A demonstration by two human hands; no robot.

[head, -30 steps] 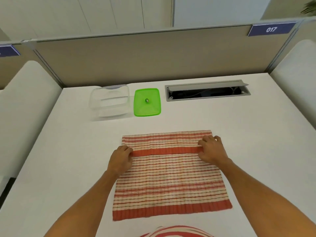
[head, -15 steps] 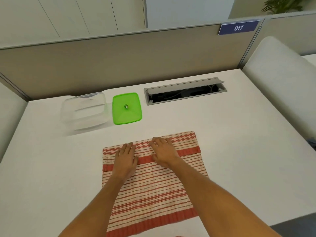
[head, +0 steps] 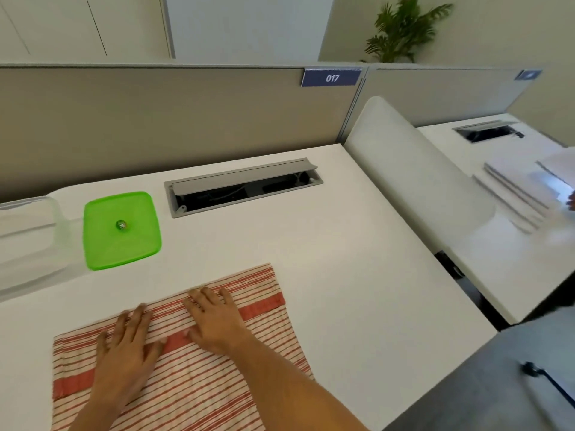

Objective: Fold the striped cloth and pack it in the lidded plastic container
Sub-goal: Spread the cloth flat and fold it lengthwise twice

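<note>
Both hands, left and right, flat open on striped cloth, blue tag reading 017

white desk, beige partition with blue 017 sign, open cable tray, potted plant

White rectangular desk top underfoot of everything. Far centre, set into it: grey metal cable tray, flap raised, dark cables inside. Beyond, along the far edge: beige fabric partition panel, with a blue "017" number plate on its top right corner. To the right: white rounded side divider. Further right: neighbouring white desk with a blurred stack of white papers. Far right, behind the partition: green leafy potted plant.
</note>
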